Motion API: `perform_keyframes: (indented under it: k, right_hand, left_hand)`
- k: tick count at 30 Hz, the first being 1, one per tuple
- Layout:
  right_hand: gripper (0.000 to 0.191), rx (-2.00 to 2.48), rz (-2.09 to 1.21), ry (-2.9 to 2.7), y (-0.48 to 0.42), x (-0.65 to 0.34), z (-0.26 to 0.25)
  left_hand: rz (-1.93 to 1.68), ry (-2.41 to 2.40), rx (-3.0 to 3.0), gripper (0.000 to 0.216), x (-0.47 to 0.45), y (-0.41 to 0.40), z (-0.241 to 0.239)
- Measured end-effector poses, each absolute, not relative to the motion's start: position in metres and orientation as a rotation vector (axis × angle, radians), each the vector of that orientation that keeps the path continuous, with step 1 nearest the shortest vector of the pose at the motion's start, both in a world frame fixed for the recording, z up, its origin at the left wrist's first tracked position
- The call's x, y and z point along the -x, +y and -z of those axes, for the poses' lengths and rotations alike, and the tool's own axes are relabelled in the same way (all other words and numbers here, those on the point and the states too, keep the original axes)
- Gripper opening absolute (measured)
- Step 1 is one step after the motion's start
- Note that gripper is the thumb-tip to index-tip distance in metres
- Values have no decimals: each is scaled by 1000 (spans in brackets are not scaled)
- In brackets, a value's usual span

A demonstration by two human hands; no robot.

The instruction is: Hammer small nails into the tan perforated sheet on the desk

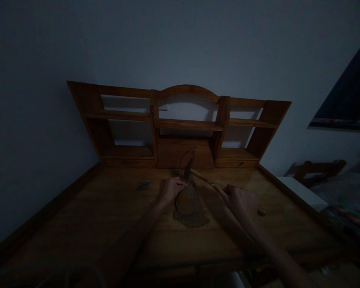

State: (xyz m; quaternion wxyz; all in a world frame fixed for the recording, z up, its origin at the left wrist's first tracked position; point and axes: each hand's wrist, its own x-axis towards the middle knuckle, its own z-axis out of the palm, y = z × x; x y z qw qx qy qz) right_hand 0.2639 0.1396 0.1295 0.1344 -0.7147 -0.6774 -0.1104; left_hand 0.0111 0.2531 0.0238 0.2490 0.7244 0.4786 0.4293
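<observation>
In the dim head view, my right hand (240,200) is closed around the long wooden handle of what looks like a hammer (202,178). Its dark, tapered head points up and stands just above my left fingertips. My left hand (172,189) is closed in a pinch. A tiny bright spot shows at those fingertips, but what they hold is too small to make out. Under and in front of them, a brown, rough, mesh-like piece (192,219) with an open middle lies on the wooden desk (117,224). Several thin metallic pieces (143,185) lie left of my left hand.
A wooden shelf unit (187,125) with cubbies and small drawers stands along the desk's back edge, against the wall. Raised wooden edges run down both sides of the desk. On the right are a white surface (301,193), a wooden chair back (319,170) and some blurred clutter.
</observation>
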Motion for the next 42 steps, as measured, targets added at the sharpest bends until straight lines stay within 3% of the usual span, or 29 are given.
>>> perform_keyframes:
  k: [16,26,34,42]
  right_hand:
    - [54,2085,388,-2007,135,-262,-123]
    - [61,2027,574,-1872,139,-265,-138]
    - [61,2016,353,-2041,133,-264,-117]
    - [57,1999,492,-1903,135,-267,-125]
  left_hand:
    - [-1132,1304,-2024,23,-10,255,-22]
    - [-1151,1297,-2011,21,-10,256,-20]
    - [-1151,1291,-2018,22,-10,257,-19]
    - [-1108,1322,-2001,21,-12,252,-27]
